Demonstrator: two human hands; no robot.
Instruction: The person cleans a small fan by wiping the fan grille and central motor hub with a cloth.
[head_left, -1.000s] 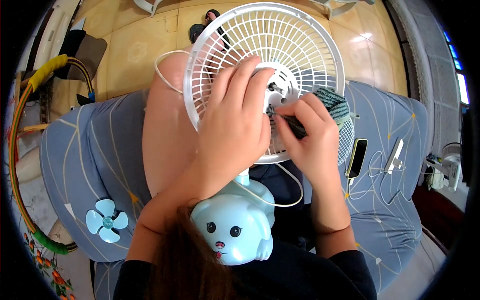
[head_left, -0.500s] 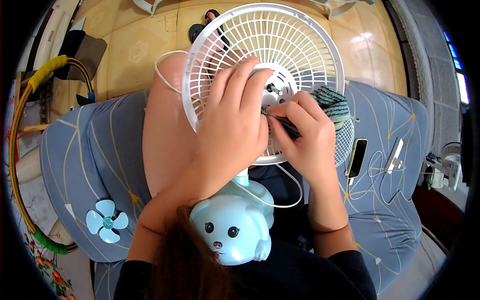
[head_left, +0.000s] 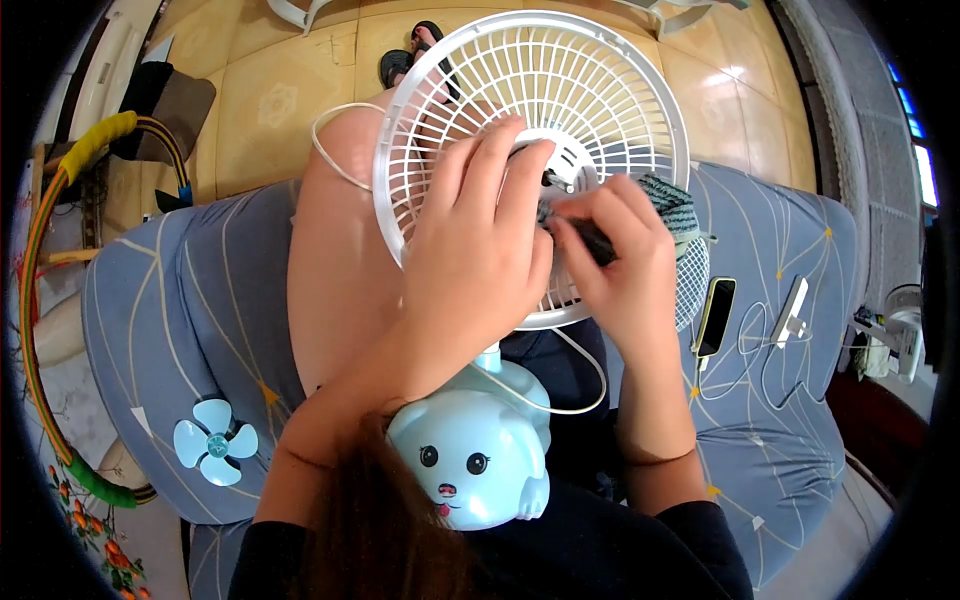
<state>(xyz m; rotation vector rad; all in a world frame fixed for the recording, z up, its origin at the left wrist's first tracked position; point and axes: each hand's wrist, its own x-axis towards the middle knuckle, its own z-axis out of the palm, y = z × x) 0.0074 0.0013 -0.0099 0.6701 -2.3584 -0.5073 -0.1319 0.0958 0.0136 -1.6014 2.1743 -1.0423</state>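
Observation:
A white round fan grille [head_left: 535,85] stands in front of me, joined to a light blue animal-shaped base [head_left: 468,455] in my lap. My left hand [head_left: 480,220] lies over the grille's left part and hub, fingers stretched and slightly apart. With pinched fingers, my right hand [head_left: 625,245] holds a dark green striped cloth [head_left: 672,212] against the lower part of the hub. The cloth's loose end hangs over the grille's right rim. A short metal shaft shows at the middle of the hub [head_left: 572,160].
A light blue fan blade [head_left: 216,442] lies on the grey-blue patterned sofa cover [head_left: 160,330] at the left. On the right are a phone [head_left: 714,318], a white cable and a power strip [head_left: 790,312]. A striped hoop [head_left: 30,330] stands at the far left.
The fan and its base have shifted slightly right and rocked a little. My right hand, pinching the cloth, has moved in small strokes at the hub. My left hand keeps its place on the grille.

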